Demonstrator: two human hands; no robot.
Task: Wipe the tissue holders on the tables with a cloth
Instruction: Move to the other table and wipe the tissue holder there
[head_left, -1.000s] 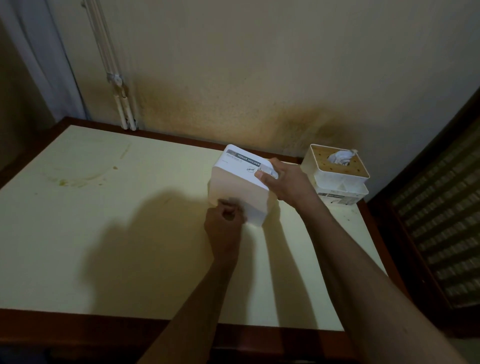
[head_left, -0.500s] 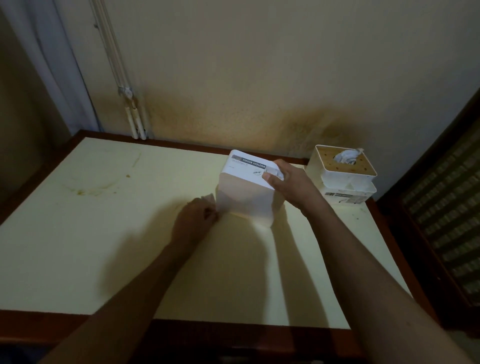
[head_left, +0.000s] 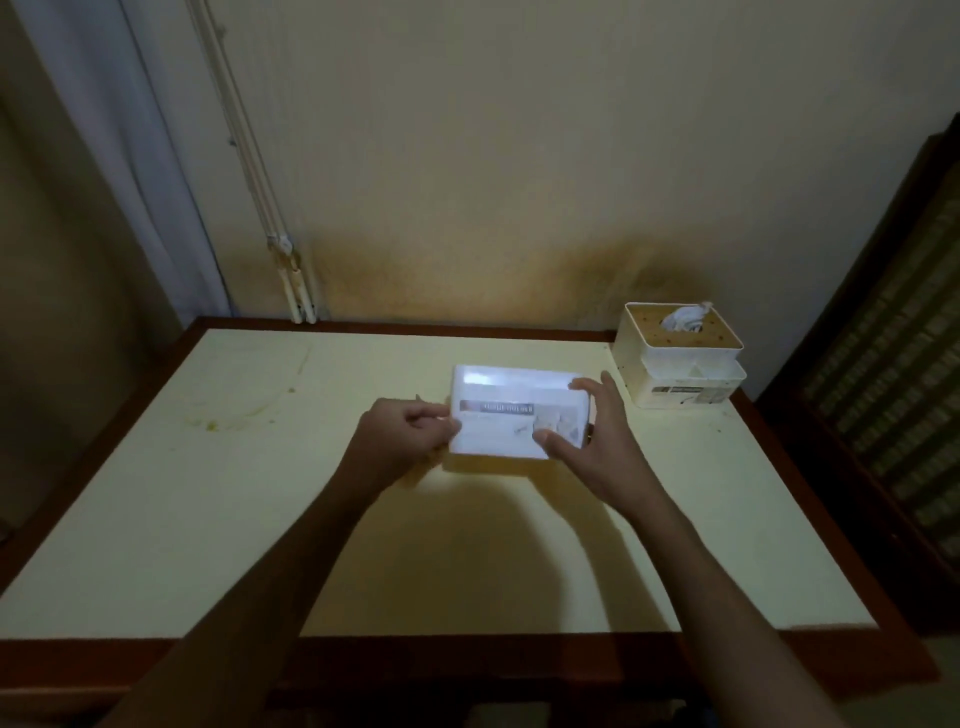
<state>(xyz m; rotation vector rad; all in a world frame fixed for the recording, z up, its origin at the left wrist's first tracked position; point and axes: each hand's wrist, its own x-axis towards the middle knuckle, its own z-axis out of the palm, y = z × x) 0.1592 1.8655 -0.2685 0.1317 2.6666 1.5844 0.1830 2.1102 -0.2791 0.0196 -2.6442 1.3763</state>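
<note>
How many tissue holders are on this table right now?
2: one white tissue holder held between the left hand and right hand mid-table; another tissue holder at the far right corner.

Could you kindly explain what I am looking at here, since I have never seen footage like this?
There is no machine: a person wears a camera on the head, looking down at their own bare arms. On the pale yellow table with a dark wooden rim both hands hold a white rectangular plastic tissue holder. The right hand grips its right end; the left hand pinches its left edge, perhaps with a cloth, which I cannot make out. A second cream tissue holder with a tissue poking out stands by the wall.
</note>
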